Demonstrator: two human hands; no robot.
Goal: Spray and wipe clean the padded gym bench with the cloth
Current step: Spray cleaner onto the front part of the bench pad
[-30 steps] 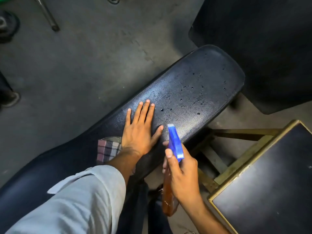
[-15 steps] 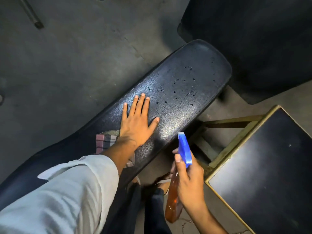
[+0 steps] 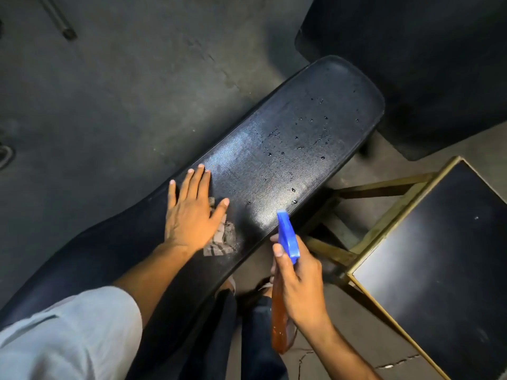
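The black padded bench [image 3: 288, 138] runs diagonally from lower left to upper right, with spray droplets on its far end. My left hand [image 3: 192, 212] lies flat on the pad, fingers spread, pressing down on a checked cloth [image 3: 223, 237] that shows, blurred, under the thumb side. My right hand [image 3: 299, 281] is off the bench's near edge and grips a spray bottle [image 3: 286, 237] with a blue trigger head and an amber body, nozzle pointing up toward the pad.
A black-topped stool with a brass-coloured frame [image 3: 428, 259] stands close at the right. A dark mat [image 3: 411, 64] lies beyond the bench end. Grey concrete floor [image 3: 123, 91] spreads to the left. My dark-trousered legs [image 3: 260, 338] are below the bench edge.
My left hand has slid left across the pad, and the cloth now shows on its thumb side instead of behind the wrist. The right hand with the bottle stays beside the bench edge.
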